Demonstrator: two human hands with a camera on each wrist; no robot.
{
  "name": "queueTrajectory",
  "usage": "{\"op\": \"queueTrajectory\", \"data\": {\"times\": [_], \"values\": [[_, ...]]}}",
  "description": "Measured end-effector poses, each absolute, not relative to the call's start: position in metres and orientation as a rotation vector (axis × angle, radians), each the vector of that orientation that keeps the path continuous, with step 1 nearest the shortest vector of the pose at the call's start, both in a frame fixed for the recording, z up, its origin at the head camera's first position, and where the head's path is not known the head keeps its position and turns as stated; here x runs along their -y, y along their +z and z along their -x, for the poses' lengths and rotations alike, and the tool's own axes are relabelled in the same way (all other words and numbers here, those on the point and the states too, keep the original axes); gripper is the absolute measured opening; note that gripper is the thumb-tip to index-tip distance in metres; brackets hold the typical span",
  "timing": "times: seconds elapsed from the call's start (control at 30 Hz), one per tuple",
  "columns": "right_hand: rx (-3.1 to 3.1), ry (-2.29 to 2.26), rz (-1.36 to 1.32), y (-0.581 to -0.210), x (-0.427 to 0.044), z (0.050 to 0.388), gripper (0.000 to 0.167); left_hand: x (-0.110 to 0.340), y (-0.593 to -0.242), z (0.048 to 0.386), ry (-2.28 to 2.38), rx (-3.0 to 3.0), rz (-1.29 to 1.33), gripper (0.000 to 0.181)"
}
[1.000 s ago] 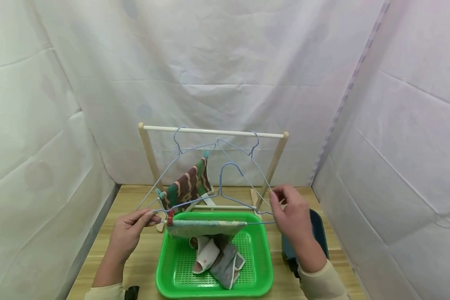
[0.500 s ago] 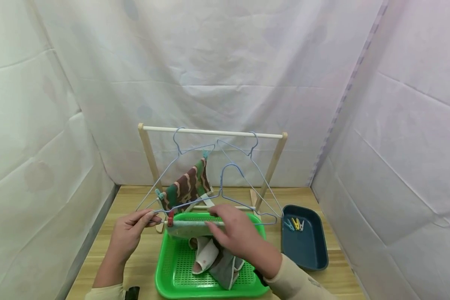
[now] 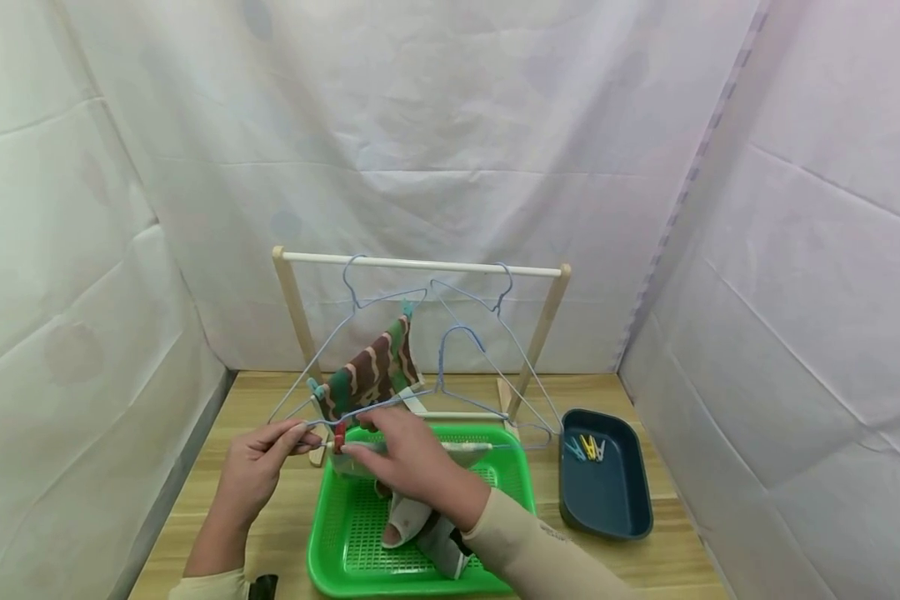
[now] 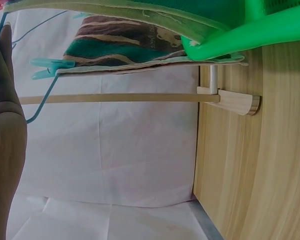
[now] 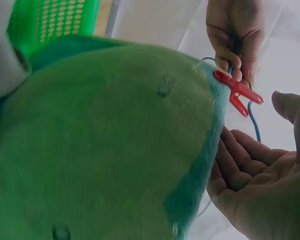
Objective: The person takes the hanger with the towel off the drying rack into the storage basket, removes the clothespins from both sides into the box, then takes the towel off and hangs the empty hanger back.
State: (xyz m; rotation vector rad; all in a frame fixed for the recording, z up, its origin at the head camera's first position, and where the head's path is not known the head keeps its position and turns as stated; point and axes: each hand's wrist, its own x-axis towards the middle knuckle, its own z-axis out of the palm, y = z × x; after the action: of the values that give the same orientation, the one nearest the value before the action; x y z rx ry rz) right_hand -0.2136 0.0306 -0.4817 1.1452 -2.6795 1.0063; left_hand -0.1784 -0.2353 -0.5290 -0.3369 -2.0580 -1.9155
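My left hand (image 3: 251, 467) pinches the left end of a blue wire hanger (image 3: 441, 367) in front of the rack. A green cloth (image 5: 115, 135) hangs over the hanger's lower bar, and a red clothespin (image 5: 240, 89) clips its left corner. At that corner is my right hand (image 3: 412, 462), below the clothespin. The right wrist view shows its fingers loosely extended against the cloth's edge, with the thumb apart and nothing pinched. From the head, this hand hides much of the cloth. Only part of my left hand (image 4: 5, 135) appears in the left wrist view.
Behind stands a wooden rack with a white bar (image 3: 420, 264), bearing two blue hangers. A camouflage cloth (image 3: 367, 375) is clipped to the left one. Underneath, a green basket (image 3: 315, 550) contains crumpled cloths (image 3: 438, 546). To the right, a dark tray (image 3: 607, 500) contains several clothespins (image 3: 589, 448).
My right hand has let go of the hanger's right end and moved left along the cloth to the red clothespin. My left hand keeps its grip in the same place.
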Motion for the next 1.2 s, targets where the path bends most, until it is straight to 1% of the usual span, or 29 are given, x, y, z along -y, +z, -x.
{"op": "queueTrajectory", "data": {"times": [0.17,0.27,0.4,0.7,0.8,0.9,1.1,1.2], "values": [[2.793,1.186,-1.042,-0.483,-0.018,0.214,0.049,0.237,-0.529,0.178,-1.879,2.084,0.330,0.022],[2.808,1.239,-1.023,-0.484,-0.012,0.214,0.044,0.237,-0.529,0.178,-1.870,2.093,0.331,0.022],[2.746,1.332,-1.012,-0.487,-0.005,0.214,0.032,0.237,-0.529,0.177,-1.867,2.097,0.325,0.021],[2.561,1.585,-0.931,-0.498,0.003,0.214,0.021,0.236,-0.529,0.179,-1.849,2.085,0.317,0.021],[2.556,1.601,-0.931,-0.498,0.002,0.214,0.019,0.235,-0.529,0.180,-1.842,2.091,0.313,0.021],[2.553,1.581,-0.955,-0.497,0.000,0.213,0.022,0.234,-0.529,0.180,-1.851,2.084,0.310,0.021],[2.482,1.464,-1.039,-0.500,-0.002,0.213,0.019,0.233,-0.528,0.180,-1.858,2.071,0.308,0.021],[2.434,1.405,-1.067,-0.502,-0.002,0.214,0.021,0.233,-0.527,0.180,-1.853,2.076,0.299,0.021]]}}
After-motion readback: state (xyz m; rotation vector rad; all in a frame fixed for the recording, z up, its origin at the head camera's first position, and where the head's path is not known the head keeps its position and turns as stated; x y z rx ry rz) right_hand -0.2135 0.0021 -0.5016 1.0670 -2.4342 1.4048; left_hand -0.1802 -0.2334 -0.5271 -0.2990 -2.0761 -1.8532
